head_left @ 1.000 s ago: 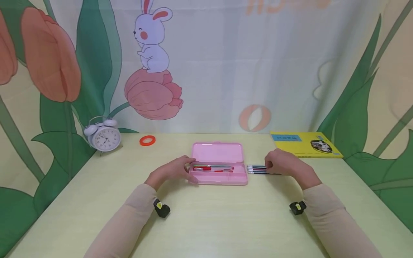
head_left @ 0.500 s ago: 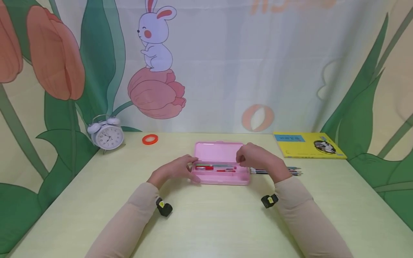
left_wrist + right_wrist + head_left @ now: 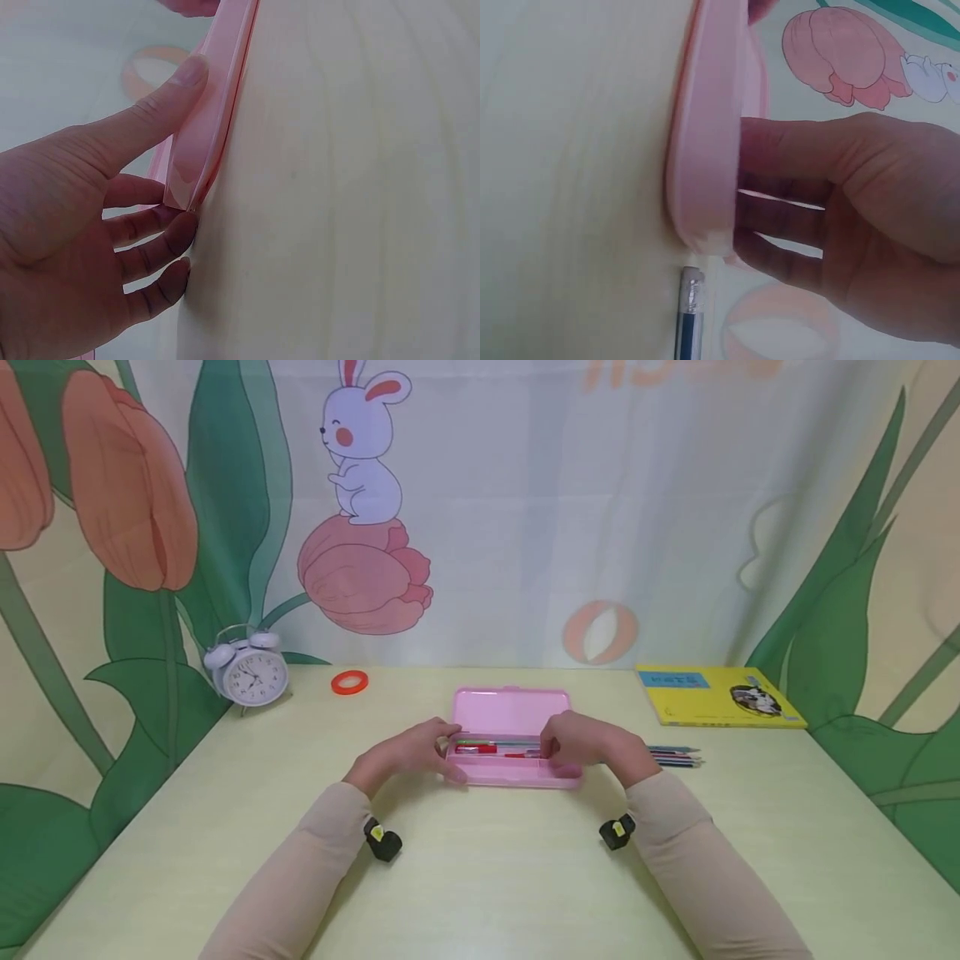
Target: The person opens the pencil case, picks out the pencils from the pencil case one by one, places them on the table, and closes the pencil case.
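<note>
A pink pencil case (image 3: 491, 772) lies with its lid raised at the back. Inside its rear compartment are a red pen (image 3: 476, 749) and other slim pens. My left hand (image 3: 408, 750) holds the case's left end, thumb on the front wall and fingers round the corner in the left wrist view. My right hand (image 3: 588, 739) reaches over the right end, fingers down inside; the wall hides the fingertips in the right wrist view, so I cannot tell what they hold. Several pencils (image 3: 677, 757) lie right of the case, partly behind that hand; one pencil's eraser end (image 3: 692, 289) shows close beside the case.
A yellow book (image 3: 720, 697) lies at the back right of the table (image 3: 480, 877). At the back left stand a white alarm clock (image 3: 255, 677) and, nearer the middle, an orange-red ring (image 3: 349, 682). A printed curtain (image 3: 495, 527) hangs behind the table.
My right hand has moved left from the pencils to the pencil case and lowered its fingers into it. The left hand stays at the case's left end.
</note>
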`<state>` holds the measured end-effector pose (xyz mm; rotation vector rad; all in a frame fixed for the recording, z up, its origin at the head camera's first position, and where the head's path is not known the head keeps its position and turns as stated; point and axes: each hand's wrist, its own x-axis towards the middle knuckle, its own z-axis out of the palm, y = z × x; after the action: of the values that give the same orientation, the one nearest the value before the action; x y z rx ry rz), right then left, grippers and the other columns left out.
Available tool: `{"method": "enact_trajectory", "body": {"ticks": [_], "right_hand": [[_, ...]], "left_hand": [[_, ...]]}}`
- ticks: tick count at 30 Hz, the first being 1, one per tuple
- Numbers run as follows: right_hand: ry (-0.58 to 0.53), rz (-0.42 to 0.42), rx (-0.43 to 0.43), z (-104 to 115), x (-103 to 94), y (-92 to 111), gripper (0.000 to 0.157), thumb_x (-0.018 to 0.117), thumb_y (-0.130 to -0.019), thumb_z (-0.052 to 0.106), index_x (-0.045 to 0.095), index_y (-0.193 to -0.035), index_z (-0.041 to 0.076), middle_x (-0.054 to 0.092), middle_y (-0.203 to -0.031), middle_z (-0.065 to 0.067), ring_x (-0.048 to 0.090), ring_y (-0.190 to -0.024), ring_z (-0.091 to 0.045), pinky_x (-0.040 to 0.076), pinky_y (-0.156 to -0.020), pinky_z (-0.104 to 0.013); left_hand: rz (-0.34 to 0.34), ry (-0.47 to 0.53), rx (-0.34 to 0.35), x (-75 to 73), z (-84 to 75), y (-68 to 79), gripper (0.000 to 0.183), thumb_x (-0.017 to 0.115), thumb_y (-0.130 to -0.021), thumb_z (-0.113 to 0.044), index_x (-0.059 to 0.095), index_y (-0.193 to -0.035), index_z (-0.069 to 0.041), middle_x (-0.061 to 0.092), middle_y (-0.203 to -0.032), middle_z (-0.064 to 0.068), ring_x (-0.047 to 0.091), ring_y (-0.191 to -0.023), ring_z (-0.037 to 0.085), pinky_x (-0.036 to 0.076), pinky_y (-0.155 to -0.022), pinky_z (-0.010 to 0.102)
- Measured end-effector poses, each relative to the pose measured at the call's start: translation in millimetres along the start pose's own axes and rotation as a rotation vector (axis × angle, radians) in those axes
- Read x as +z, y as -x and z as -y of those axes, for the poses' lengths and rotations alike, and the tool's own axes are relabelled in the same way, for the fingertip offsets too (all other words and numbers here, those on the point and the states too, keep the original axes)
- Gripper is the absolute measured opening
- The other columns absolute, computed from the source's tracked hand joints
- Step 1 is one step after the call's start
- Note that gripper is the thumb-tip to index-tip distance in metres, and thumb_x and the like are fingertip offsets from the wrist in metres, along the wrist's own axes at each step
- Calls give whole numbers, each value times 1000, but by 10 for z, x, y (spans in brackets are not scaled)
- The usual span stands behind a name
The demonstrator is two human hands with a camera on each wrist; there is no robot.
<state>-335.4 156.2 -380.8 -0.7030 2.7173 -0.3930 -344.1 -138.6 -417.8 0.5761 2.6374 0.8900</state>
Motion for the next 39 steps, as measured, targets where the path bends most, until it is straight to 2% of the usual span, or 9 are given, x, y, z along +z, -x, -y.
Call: {"method": "enact_trajectory", "body": {"ticks": [8, 12, 14, 16, 19, 24, 32, 35, 39], "right_hand": [[-19, -33, -59, -63, -11, -47, 16, 72, -87, -1, 79, -92, 12, 67, -86, -1, 58, -82, -18, 50, -77, -32], [-52, -45, -32, -74, -14, -59, 12, 75, -87, 2, 79, -92, 12, 66, -88, -2, 57, -85, -20, 49, -76, -32], [-71, -76, 17, -89, -12, -55, 13, 79, -85, 8, 76, -97, 11, 63, -98, -5, 56, -90, -23, 49, -77, -33], [-87, -119, 82, -115, -3, -48, 30, 84, -82, 16, 72, -108, 10, 56, -110, -10, 54, -96, -25, 50, -81, -36], [-119, -170, 152, -191, 26, -49, 68, 90, -75, 30, 58, -132, 8, 42, -130, -17, 52, -109, -30, 49, -94, -44], [-155, -167, 146, -382, 92, -113, 112, 90, -71, 45, 28, -156, 6, 32, -151, -23, 45, -127, -35, 38, -107, -54], [-277, -146, 97, -471, 110, -116, 139, 91, -68, 48, -5, -161, 11, 17, -164, -16, 23, -148, -34, 21, -117, -52], [-304, -142, 98, -503, 117, -107, 144, 91, -67, 48, -13, -159, 13, 20, -163, -18, 35, -142, -33, 25, -116, -51], [-324, -150, 73, -524, 111, -102, 143, 92, -68, 45, -13, -159, 11, 24, -161, -20, 47, -132, -33, 28, -114, -50]], "left_hand": [[-20, 8, 4, -27, 19, -16, 95, 90, -73, -40, 44, -151, -13, 47, -138, 5, 52, -112, 25, 47, -95, 40], [-14, 55, -4, -30, 55, -25, 94, 90, -72, -40, 44, -150, -15, 51, -135, 6, 52, -113, 26, 46, -97, 44], [-7, 71, -6, -26, 72, -25, 94, 90, -72, -40, 43, -150, -15, 54, -130, 6, 52, -112, 26, 45, -98, 44], [-2, 79, -2, -20, 80, -24, 94, 91, -72, -40, 43, -150, -15, 55, -128, 5, 52, -111, 26, 45, -97, 44], [2, 81, -4, -19, 69, -9, 93, 90, -73, -40, 43, -149, -14, 56, -124, 5, 52, -109, 25, 45, -95, 43], [8, 80, -8, -18, 61, 6, 90, 90, -74, -38, 44, -148, -14, 57, -118, 5, 52, -106, 25, 45, -93, 42], [11, 80, -18, -14, 60, -1, 90, 90, -73, -37, 45, -148, -16, 57, -116, 4, 52, -105, 24, 45, -92, 41], [15, 77, -10, -8, 53, -8, 91, 90, -73, -38, 45, -148, -15, 57, -115, 5, 52, -104, 24, 44, -92, 41], [12, 68, -9, -11, 42, -6, 92, 91, -72, -39, 45, -148, -15, 58, -113, 6, 53, -103, 24, 45, -91, 41]]}}
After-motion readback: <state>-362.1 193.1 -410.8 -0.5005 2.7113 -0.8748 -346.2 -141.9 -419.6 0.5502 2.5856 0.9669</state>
